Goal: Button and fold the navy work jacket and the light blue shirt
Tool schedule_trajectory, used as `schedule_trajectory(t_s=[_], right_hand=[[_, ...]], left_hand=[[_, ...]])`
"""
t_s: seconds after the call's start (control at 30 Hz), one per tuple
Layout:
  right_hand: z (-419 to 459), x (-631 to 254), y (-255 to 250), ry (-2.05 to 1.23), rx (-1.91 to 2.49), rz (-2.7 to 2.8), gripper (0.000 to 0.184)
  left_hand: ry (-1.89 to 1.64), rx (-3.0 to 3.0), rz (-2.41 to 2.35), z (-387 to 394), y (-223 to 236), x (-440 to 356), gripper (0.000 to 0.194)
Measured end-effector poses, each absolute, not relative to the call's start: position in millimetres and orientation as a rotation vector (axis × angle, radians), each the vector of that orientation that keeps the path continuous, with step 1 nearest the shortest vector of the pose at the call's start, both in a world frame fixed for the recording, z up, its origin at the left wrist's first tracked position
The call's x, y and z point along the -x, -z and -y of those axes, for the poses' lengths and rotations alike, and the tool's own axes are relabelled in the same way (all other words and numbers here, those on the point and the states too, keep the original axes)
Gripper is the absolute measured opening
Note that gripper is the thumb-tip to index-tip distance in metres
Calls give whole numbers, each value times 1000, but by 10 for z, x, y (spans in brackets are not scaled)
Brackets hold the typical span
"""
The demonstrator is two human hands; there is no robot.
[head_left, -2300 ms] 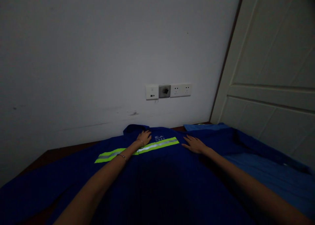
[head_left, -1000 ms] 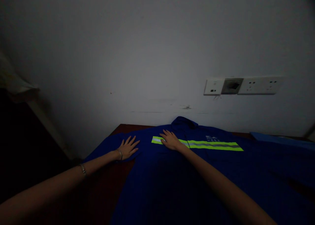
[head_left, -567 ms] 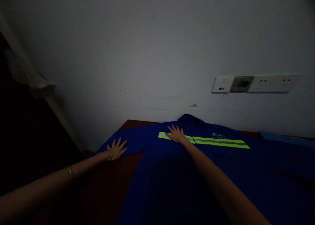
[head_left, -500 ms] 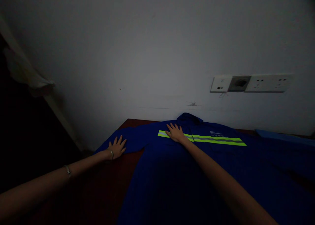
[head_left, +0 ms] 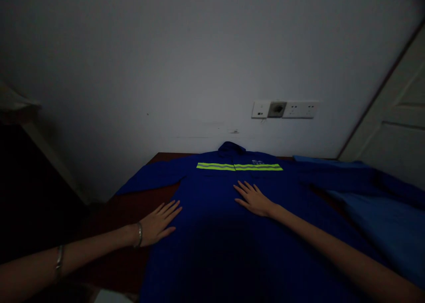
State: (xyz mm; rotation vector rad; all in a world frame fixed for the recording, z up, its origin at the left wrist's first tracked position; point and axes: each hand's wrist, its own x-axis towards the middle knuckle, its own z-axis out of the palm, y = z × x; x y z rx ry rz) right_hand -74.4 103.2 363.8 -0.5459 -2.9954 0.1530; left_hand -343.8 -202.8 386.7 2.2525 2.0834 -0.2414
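A dark blue work jacket point(head_left: 212, 192) lies spread out face up, its collar toward the wall and its sleeves stretched to both sides. A yellow-green reflective band point(head_left: 215, 166) with a grey stripe runs across its chest. My left hand point(head_left: 159, 222), with bracelets on wrist and forearm, lies open at the left edge of the jacket's body, below the left-hand sleeve. My right hand point(head_left: 254, 199) is open on the front of the jacket, just below the band, fingers spread. Neither hand holds anything. The jacket's lower part fades into shadow.
A dark red table point(head_left: 126, 210) lies under the jacket and meets a pale wall point(head_left: 199, 64) with a socket panel point(head_left: 285, 109). Lighter blue cloth point(head_left: 381, 223) lies at right, partly under the sleeve. A panelled door point(head_left: 395, 121) stands far right.
My left hand has moved off the sleeve to the edge of the jacket's body. My right hand has slid down from the reflective band. The view has turned right, showing the door.
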Motion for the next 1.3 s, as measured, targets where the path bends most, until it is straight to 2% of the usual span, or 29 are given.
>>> schedule_trajectory(t_s=[0.3, 0.43, 0.6, 0.77, 0.87, 1.0, 1.07, 1.13, 1.3], right_hand=[[-1059, -329, -3559, -138, 850, 2924, 66], [-895, -609, -3624, -155, 819, 2891, 63], [-477, -945, -3711, -255, 685, 2860, 58], [10, -1159, -3758, -361, 495, 2887, 50], [224, -1231, -3778, -379, 420, 2930, 51], [446, -1268, -3804, -355, 307, 2968, 67], [563, -1247, -3782, -298, 213, 2974, 71], [673, -1205, -3722, -220, 148, 2959, 65], [783, -1123, -3542, -65, 145, 2888, 40]], left_hand=[[420, -2298, -2130, 2011, -3983, 3352, 51], [275, -2473, -1993, 1892, -4096, 2771, 50], [25, -2775, -1629, 1869, -3999, 1809, 46], [-7, -2843, -1545, 1860, -3875, 1353, 57], [-57, -2824, -1646, 1842, -3863, 1372, 46], [-171, -2808, -1547, 1853, -3878, 1466, 34], [-245, -2767, -1497, 1869, -3875, 1480, 22], [-353, -2694, -1491, 1881, -3863, 1473, 11], [-512, -2570, -1527, 1899, -3878, 1446, 14]])
